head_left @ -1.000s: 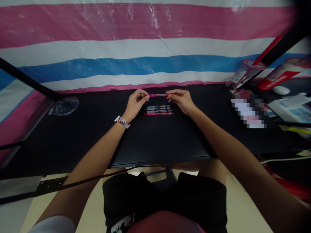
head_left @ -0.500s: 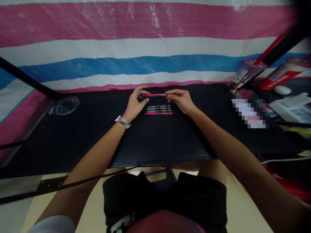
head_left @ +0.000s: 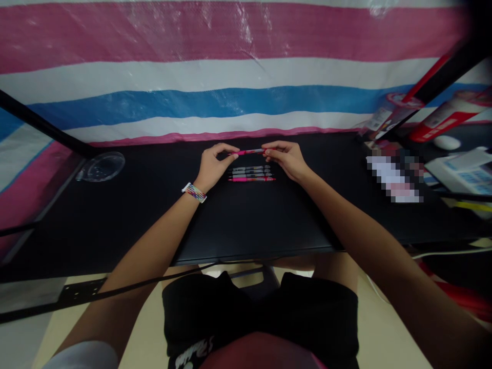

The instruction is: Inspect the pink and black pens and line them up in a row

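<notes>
A pink and clear pen [head_left: 251,151] lies crosswise between my two hands, near the back of the black desk. My left hand [head_left: 216,163] pinches its left end between thumb and fingers. At the other end, the thumb and fingers of my right hand [head_left: 287,158] close on the pen's red part. Just in front of it, several pens rest side by side in a row: grey and clear pens [head_left: 251,171] behind, and another pink pen [head_left: 251,179] nearest me. A colourful woven band circles my left wrist.
A clear plastic lid or dish [head_left: 103,167] sits at the left of the desk [head_left: 246,220]. To the right stand a clear cup with a red straw [head_left: 395,113], a red and white container [head_left: 446,118], a white mouse [head_left: 447,142] and papers. Striped sheeting [head_left: 238,100] hangs behind.
My left thumb and fingers have closed onto the pen's left end, where they were spread around it before. My right hand keeps its grip and has hardly moved.
</notes>
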Action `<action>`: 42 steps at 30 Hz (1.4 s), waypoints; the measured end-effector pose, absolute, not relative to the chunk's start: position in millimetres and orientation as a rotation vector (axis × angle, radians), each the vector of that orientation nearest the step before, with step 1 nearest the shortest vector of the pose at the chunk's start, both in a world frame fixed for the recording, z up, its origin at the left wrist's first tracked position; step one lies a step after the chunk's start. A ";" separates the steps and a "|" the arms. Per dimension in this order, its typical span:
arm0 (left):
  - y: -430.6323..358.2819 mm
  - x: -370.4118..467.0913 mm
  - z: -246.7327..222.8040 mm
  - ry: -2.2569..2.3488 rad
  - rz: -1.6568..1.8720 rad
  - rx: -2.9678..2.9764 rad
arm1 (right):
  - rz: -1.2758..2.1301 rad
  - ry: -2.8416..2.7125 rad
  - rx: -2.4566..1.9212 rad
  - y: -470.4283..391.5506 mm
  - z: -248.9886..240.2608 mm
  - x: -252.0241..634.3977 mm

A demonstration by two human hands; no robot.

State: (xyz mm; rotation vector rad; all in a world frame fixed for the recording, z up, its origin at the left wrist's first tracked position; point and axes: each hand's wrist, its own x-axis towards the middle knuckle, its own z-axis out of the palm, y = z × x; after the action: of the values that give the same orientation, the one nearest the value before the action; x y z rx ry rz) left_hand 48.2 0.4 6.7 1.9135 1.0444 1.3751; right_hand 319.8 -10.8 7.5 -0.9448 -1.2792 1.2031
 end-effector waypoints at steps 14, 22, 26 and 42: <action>-3.3 50.7 11.0 1.074 1.410 1.913 | 1.194 -1.251 -0.977 -12.2 10.8 318.4; -3.6 53.9 9.8 1.020 1.452 1.831 | 1.540 -1.204 -0.849 -21.2 30.3 318.4; -5.7 54.6 11.7 1.047 1.454 1.823 | 1.625 -1.193 -0.804 -23.4 32.3 317.6; -6.9 56.6 10.8 0.981 1.481 1.857 | 1.743 -0.974 -0.664 -24.3 28.0 312.8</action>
State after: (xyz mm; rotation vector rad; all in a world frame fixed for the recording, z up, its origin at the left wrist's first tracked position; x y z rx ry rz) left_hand 56.6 -6.9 10.8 1.8569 0.9808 1.4809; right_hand 312.8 -24.3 28.0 -0.6643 -0.9735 1.7432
